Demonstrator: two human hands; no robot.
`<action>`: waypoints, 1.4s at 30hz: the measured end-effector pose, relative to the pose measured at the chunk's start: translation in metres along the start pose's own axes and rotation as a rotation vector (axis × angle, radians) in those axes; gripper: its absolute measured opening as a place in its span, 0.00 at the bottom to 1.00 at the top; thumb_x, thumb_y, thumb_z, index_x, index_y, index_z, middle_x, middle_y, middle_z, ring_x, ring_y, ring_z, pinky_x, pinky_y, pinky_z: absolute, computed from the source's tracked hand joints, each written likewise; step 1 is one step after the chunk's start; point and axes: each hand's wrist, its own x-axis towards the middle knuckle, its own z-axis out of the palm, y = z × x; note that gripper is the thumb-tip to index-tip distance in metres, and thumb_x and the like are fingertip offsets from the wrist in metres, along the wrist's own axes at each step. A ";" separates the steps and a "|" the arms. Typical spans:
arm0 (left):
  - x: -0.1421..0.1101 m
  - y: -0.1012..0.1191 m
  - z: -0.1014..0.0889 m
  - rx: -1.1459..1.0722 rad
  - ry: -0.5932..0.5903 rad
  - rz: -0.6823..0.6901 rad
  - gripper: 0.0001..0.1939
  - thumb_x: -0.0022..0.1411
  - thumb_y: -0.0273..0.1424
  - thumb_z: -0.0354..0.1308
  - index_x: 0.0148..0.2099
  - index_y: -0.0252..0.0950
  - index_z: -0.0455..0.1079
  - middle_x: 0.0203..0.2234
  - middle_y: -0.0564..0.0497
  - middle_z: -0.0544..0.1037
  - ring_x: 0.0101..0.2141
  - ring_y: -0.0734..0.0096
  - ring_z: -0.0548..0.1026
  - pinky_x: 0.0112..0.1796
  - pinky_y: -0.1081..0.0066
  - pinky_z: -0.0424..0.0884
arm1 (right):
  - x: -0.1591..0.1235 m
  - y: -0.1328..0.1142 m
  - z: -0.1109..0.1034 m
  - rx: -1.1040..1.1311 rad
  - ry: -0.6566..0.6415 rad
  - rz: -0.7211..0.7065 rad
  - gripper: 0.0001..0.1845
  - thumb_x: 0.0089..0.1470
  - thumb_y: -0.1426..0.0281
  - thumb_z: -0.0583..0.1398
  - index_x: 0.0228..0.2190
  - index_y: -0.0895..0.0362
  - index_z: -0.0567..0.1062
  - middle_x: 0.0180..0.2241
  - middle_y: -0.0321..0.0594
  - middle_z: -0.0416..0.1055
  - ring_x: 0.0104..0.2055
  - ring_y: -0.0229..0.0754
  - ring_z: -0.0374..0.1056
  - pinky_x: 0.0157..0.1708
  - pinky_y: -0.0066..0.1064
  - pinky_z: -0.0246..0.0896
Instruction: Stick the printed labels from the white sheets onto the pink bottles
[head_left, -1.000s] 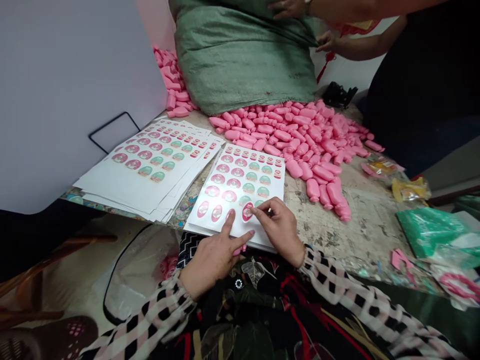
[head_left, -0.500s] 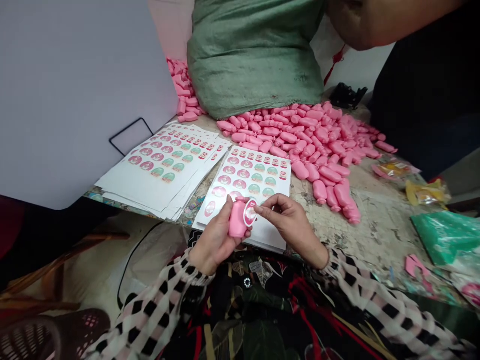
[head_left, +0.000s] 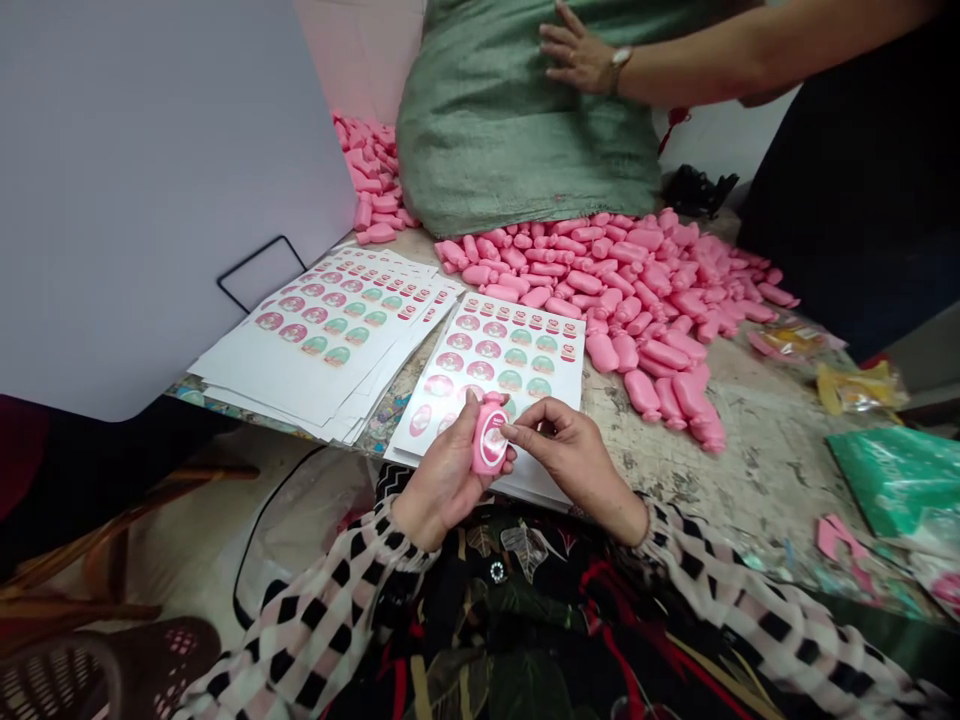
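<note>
L hand (head_left: 442, 485) wrapped round a pink bottle (head_left: 478, 462), neck up, slightly tilted, held above near edge of the front label sheets (head_left: 517, 350). Oval red/white label (head_left: 491, 442) lies against bottle's front. R hand (head_left: 577, 460) right beside, thumb + finger tips touching label's R edge; can't tell if pinching or just pressing. Hands close tog., bottle btwn. Second stack of label sheets (head_left: 300, 385) to the L, same worktable (head_left: 637, 460), next to a big pale panel (head_left: 165, 200). Behind: large heap of pink bottles (head_left: 645, 285) w/ green sack (head_left: 525, 140) over it; co-worker's hand (head_left: 581, 55), w/ wristwatch (head_left: 621, 58), flat on sack. Far R: green packet (head_left: 889, 470), yellow packet (head_left: 859, 385).
</note>
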 end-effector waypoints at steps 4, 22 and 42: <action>-0.002 0.001 0.001 0.007 0.009 -0.013 0.27 0.59 0.49 0.50 0.51 0.35 0.65 0.26 0.53 0.70 0.22 0.78 0.70 0.23 0.76 0.68 | 0.000 -0.001 0.000 -0.002 -0.012 -0.018 0.13 0.46 0.60 0.64 0.24 0.55 0.71 0.23 0.33 0.70 0.26 0.36 0.63 0.28 0.28 0.56; -0.014 0.003 -0.004 0.267 -0.080 0.053 0.21 0.59 0.36 0.56 0.53 0.38 0.57 0.31 0.51 0.73 0.23 0.78 0.70 0.24 0.75 0.66 | 0.005 0.010 -0.032 -0.279 0.017 -0.022 0.14 0.47 0.57 0.63 0.31 0.54 0.72 0.28 0.34 0.68 0.30 0.37 0.63 0.30 0.29 0.56; -0.063 0.006 -0.044 0.307 -0.217 -0.140 0.57 0.45 0.20 0.64 0.66 0.54 0.33 0.34 0.52 0.74 0.28 0.75 0.71 0.30 0.74 0.65 | -0.022 0.016 0.010 0.153 -0.478 0.154 0.21 0.38 0.60 0.68 0.35 0.56 0.72 0.28 0.32 0.68 0.29 0.35 0.63 0.29 0.27 0.59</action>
